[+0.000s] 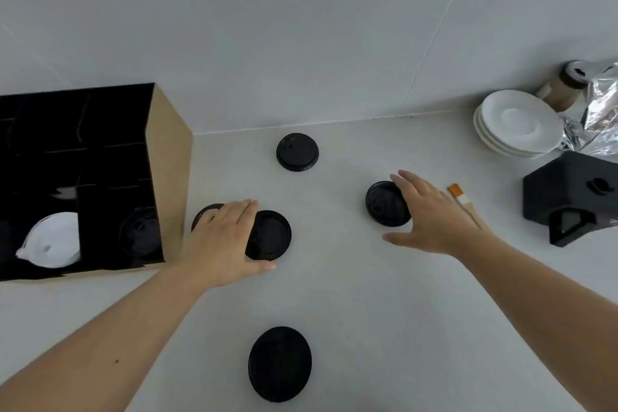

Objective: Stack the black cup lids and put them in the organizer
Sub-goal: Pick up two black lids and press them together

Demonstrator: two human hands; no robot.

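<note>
Head view: both hands reach for black lids scattered on the surface (368,294).
Left hand (220,241), fingers spread, covers a lid (269,236); right hand (431,214), fingers wide, at 2 o'clock touches another lid (384,204). Organizer (169,157) sits at 9 o'clock. Lids look light, thin, slick; pinch rims.

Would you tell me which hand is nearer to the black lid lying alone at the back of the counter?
Right. The right hand reaches toward a lid just right of and in front of the back lid; the left hand sits further forward and left, over another lid.
</note>
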